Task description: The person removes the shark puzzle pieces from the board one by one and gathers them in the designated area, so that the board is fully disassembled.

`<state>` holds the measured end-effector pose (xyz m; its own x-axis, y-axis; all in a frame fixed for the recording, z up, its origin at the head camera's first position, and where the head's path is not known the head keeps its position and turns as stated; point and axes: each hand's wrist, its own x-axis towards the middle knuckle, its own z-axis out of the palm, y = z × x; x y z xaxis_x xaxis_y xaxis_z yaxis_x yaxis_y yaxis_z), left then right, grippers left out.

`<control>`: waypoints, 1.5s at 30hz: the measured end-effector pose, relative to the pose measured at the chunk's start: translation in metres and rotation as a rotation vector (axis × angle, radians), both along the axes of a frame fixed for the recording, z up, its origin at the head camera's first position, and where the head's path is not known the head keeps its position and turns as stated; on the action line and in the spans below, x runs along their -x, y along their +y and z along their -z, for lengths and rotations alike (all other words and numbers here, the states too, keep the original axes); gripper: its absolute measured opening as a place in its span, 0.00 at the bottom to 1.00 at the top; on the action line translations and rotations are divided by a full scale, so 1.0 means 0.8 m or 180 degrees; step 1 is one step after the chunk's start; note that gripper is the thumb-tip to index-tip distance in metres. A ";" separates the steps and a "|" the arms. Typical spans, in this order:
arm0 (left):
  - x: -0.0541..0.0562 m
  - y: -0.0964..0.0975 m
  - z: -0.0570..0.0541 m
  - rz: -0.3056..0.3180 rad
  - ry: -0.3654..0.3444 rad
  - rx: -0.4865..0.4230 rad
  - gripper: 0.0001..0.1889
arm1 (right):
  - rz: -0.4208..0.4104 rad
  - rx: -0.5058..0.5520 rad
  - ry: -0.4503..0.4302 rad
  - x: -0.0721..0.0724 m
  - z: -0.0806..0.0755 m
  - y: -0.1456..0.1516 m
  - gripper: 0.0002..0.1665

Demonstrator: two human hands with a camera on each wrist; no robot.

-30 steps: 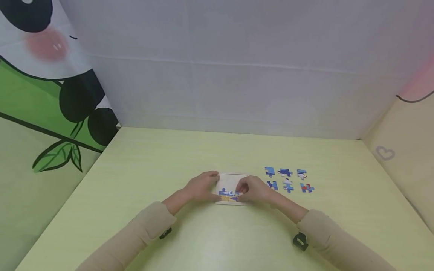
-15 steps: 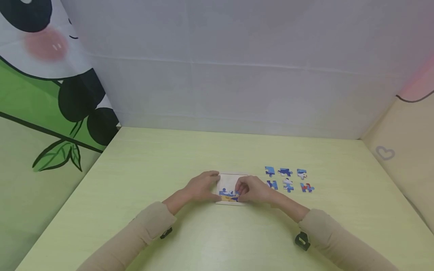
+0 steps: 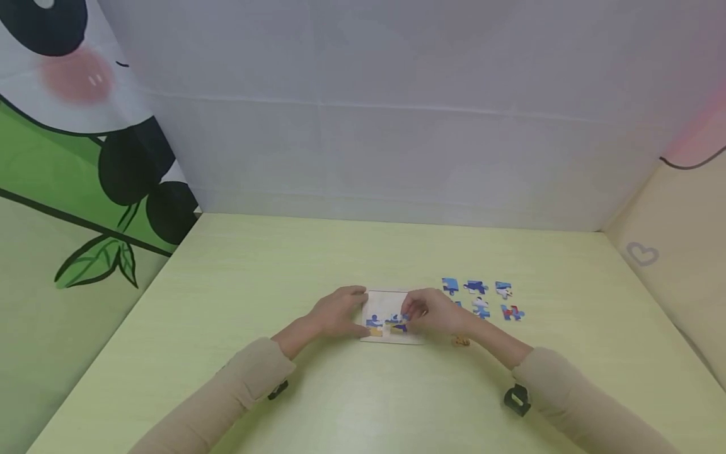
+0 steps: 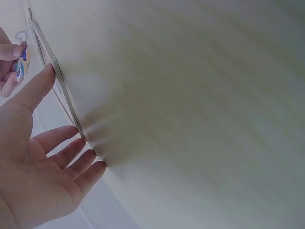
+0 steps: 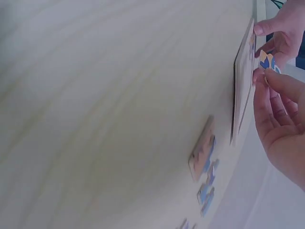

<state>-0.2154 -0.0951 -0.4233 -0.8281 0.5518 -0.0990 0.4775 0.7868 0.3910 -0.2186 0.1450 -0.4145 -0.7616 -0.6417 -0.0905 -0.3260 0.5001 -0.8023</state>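
A pale, shallow puzzle tray point(image 3: 381, 301) lies flat on the table. My left hand point(image 3: 338, 313) touches its left side; in the left wrist view the thumb meets the tray's rim and the straight fingers reach down along its edge. One blue-and-yellow section point(image 3: 373, 325) sits in the tray's near left corner. Between thumb and fingertips, my right hand point(image 3: 435, 311) pinches a jigsaw piece point(image 5: 267, 60) in yellow, blue and white. The left wrist view shows that piece raised clear of the tray. My right hand covers the tray's right side in the head view.
Right of the tray, several loose blue jigsaw pieces point(image 3: 481, 307) lie in two rows, one partly behind my right hand. An orange-brown piece point(image 3: 461, 341) lies beneath my right forearm. A pale cloth wall point(image 3: 397, 164) rises behind the table.
My right hand has shifted slightly right, and the pinched piece has come away from the section at the left, leaving a gap. The orange-brown piece has come into view. The left hand stays put.
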 end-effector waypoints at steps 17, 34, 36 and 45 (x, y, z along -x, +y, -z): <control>-0.002 0.000 -0.005 0.0006 0.0017 0.0020 0.35 | 0.0363 -0.0093 0.0114 -0.004 -0.015 0.122 0.08; 0.000 -0.003 0.001 -0.0028 0.0045 0.0014 0.36 | 0.0759 -0.0152 -0.0353 -0.028 0.007 0.183 0.13; 0.001 -0.003 0.004 -0.0023 0.0059 0.0001 0.36 | 0.0766 -0.0138 -0.0344 -0.028 0.009 0.183 0.13; -0.001 -0.001 0.004 0.0015 0.0084 -0.0003 0.35 | 0.0646 -0.0116 -0.0339 -0.027 0.010 0.182 0.12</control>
